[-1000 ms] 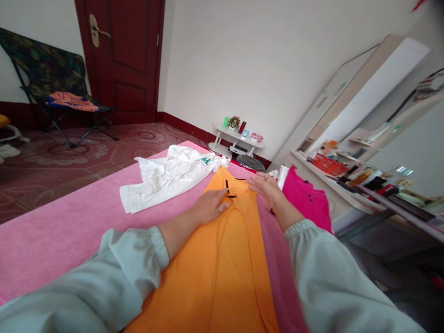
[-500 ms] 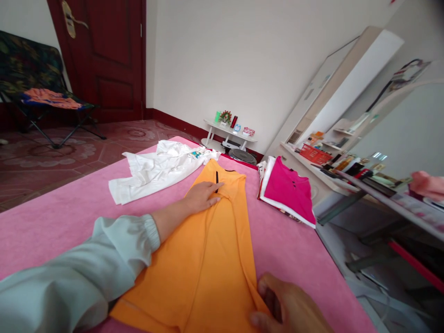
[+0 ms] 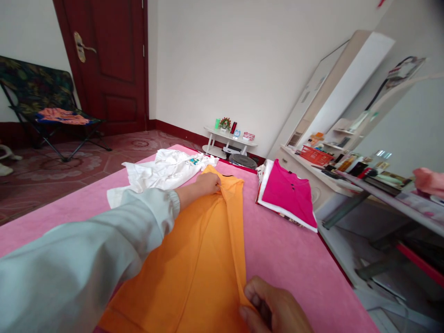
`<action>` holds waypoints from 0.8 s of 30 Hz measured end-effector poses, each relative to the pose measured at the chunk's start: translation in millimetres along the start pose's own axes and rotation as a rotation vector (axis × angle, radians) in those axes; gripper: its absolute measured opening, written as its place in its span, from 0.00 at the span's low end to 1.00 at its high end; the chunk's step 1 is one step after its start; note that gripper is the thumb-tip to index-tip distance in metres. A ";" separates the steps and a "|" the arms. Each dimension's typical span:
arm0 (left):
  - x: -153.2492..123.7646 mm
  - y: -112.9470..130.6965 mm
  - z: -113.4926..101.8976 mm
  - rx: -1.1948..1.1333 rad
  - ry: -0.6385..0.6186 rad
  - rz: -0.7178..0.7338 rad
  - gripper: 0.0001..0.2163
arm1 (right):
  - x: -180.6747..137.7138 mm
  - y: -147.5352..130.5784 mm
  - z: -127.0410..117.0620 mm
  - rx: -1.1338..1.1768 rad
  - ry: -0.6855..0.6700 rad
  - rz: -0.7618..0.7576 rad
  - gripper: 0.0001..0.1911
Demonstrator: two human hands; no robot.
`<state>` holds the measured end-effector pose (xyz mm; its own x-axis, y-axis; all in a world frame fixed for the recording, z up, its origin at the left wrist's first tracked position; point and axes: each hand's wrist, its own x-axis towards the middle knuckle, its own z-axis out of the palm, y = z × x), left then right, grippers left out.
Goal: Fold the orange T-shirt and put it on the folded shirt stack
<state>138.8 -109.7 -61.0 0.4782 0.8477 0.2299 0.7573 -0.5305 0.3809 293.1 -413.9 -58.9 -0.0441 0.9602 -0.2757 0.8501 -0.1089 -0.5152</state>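
We are holding the orange shirt (image 3: 204,259) at both ends, and it is lying flat on the pink bed (image 3: 294,259) with its long axis running straight away from us, from the hem near our body to the collar at the far end. Our left hand (image 3: 204,183) is reaching far out and is pinching the collar end, with the fingers closed on the fold of cloth there. Our right hand (image 3: 274,307) is staying close to us at the bottom edge, curled shut on the near right side of the shirt. So the two hands are gripping along the same line, the right one nearer and the left one well beyond it. A white shirt (image 3: 159,173) is lying crumpled just beside the left hand, and a pink shirt (image 3: 287,192) is resting folded on a small pile to the right, apart from the orange one.
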 end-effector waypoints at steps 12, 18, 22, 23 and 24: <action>23.7 -29.0 -19.8 -0.280 0.218 -0.125 0.15 | 39.4 -71.6 18.7 0.300 -0.148 -0.172 0.04; -6.8 -50.6 24.4 -0.377 0.328 -0.243 0.13 | 58.3 -65.9 30.3 0.371 -0.412 -0.183 0.19; -12.8 -54.1 42.3 -0.436 0.374 -0.212 0.13 | 99.9 -48.3 -1.2 0.416 -0.302 -0.165 0.14; -12.7 -54.6 44.8 -0.441 0.375 -0.193 0.12 | 117.9 -41.6 -13.8 0.420 -0.213 -0.163 0.13; -12.3 -55.3 46.7 -0.442 0.375 -0.175 0.10 | 138.4 -34.0 -27.6 0.416 -0.094 -0.179 0.12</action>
<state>111.8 -91.2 -126.7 0.1125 0.9098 0.3995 0.5154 -0.3972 0.7593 272.6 -270.3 -57.2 -0.2343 0.9480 -0.2153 0.5428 -0.0562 -0.8380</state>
